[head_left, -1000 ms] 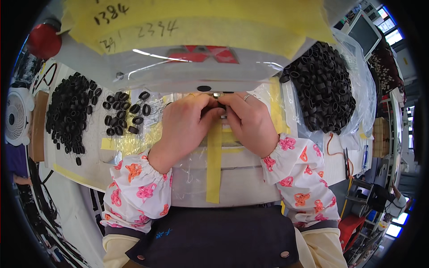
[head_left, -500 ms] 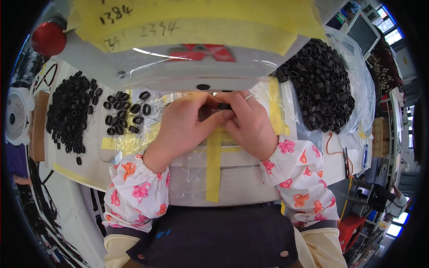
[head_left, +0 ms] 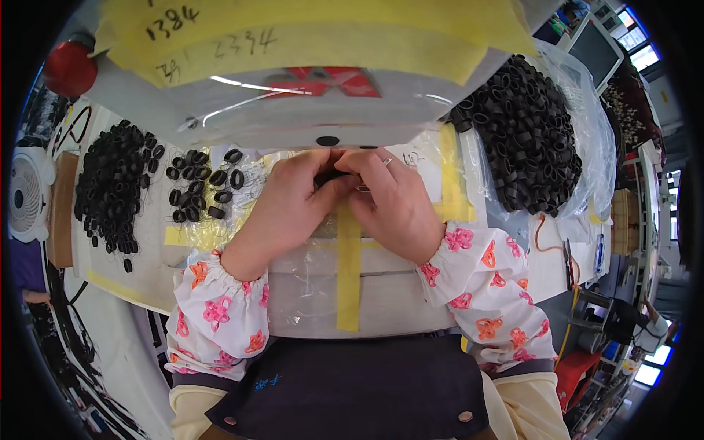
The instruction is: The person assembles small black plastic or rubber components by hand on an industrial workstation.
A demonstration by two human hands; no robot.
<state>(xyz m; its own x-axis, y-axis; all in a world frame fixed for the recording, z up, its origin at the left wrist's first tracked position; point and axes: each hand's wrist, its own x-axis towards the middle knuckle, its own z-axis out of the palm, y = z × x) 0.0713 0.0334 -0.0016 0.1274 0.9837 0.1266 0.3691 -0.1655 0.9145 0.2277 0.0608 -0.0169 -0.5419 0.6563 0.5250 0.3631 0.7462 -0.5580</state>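
Observation:
My left hand [head_left: 290, 209] and my right hand [head_left: 392, 205] meet at the middle of the bench, just below the grey machine housing [head_left: 308, 95]. Their fingertips pinch a small black ring [head_left: 330, 176] between them; most of it is hidden by the fingers. A strip of yellow tape [head_left: 348, 271] runs down the plastic-covered work surface beneath my hands. A small group of black rings [head_left: 202, 194] lies to the left of my left hand.
A big pile of black rings [head_left: 524, 139] fills a clear bag at the right. Another pile [head_left: 110, 187] lies at the far left beside a white fan [head_left: 29, 194]. A red knob [head_left: 70, 67] sits top left. Yellow paper [head_left: 315, 33] covers the machine top.
Both hands stay together at the same spot; the fingers have shifted slightly around the small black ring.

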